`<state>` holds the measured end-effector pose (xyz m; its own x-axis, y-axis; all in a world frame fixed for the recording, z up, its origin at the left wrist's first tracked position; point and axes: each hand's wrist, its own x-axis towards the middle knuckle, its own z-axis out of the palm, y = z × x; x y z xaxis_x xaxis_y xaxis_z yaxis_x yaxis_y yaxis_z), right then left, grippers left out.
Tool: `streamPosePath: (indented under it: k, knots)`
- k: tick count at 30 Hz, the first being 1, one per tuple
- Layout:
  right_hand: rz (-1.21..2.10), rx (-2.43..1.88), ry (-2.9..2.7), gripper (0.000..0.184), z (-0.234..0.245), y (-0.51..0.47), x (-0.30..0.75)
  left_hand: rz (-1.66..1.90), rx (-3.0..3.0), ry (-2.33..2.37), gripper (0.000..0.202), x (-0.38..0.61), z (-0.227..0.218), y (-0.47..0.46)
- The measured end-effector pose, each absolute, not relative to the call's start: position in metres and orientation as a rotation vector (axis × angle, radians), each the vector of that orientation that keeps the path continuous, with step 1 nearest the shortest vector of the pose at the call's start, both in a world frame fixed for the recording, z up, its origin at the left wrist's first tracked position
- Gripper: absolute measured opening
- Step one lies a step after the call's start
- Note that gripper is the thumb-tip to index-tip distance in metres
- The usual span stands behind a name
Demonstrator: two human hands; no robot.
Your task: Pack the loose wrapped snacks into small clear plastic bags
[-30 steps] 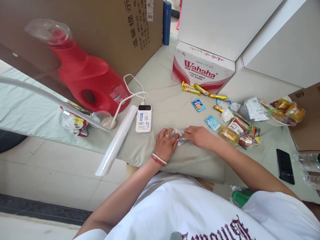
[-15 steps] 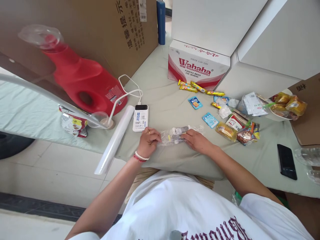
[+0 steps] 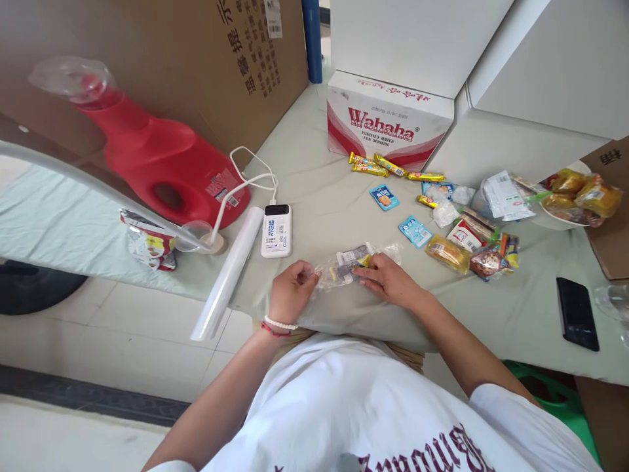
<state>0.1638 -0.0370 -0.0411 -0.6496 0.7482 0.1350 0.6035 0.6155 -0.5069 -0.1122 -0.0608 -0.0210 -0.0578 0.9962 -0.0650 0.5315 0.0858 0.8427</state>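
A clear plastic bag (image 3: 351, 260) with small snack packets inside lies on the cloth-covered table (image 3: 314, 196) in front of me. My left hand (image 3: 289, 293) pinches the bag's left end, fingers closed. My right hand (image 3: 388, 278) rests on the bag's right part, fingers curled onto it. A roll of clear plastic bags (image 3: 228, 272) lies just to the left of my left hand, beside a white power bank (image 3: 276, 229).
Loose snack packets (image 3: 457, 223) lie scattered to the right, with a bowl of wrapped cakes (image 3: 574, 196) beyond. A red jug (image 3: 152, 157), a Wahaha box (image 3: 388, 124), a large cardboard box (image 3: 196, 52) and a black phone (image 3: 577, 313) stand around.
My hands have drawn apart, stretching the crumpled clear bag out flat on the table. The view has shifted slightly right and up.
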Motion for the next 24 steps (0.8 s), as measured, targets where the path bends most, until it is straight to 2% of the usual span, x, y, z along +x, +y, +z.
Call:
streamPosePath:
  k: [3,5,10,12,14,16,17,20,24]
  knots:
    - [0.595,-1.106,-2.504,0.038,-0.041,-0.038,0.159,0.893,1.234,1.501,0.023,-0.094,-0.013,-0.054]
    - [0.571,-1.132,-2.505,0.036,-0.040,-0.040,0.157,0.908,1.244,1.411,0.021,-0.072,-0.016,-0.047]
    - [0.710,-1.232,-2.309,0.032,-0.038,-0.042,0.163,0.740,1.953,1.529,0.031,-0.027,-0.039,-0.044]
    - [0.576,-1.464,-2.081,0.034,-0.039,-0.041,0.170,0.646,2.168,1.603,0.034,-0.021,-0.045,-0.050]
    - [0.295,-1.722,-1.885,0.039,-0.042,-0.040,0.177,0.608,2.299,1.650,0.033,-0.019,-0.048,-0.055]
    - [0.113,-1.869,-1.830,0.045,-0.046,-0.038,0.181,0.639,2.396,1.676,0.031,-0.019,-0.048,-0.058]
    - [0.100,-1.894,-1.854,0.042,-0.047,-0.036,0.183,0.662,2.437,1.665,0.030,-0.018,-0.048,-0.058]
    - [0.261,-1.875,-1.955,0.022,-0.045,-0.031,0.186,0.684,2.510,1.537,0.031,-0.018,-0.050,-0.055]
    - [0.560,-1.881,-1.924,0.020,-0.030,-0.023,0.186,0.751,2.362,1.377,0.039,-0.024,-0.054,-0.047]
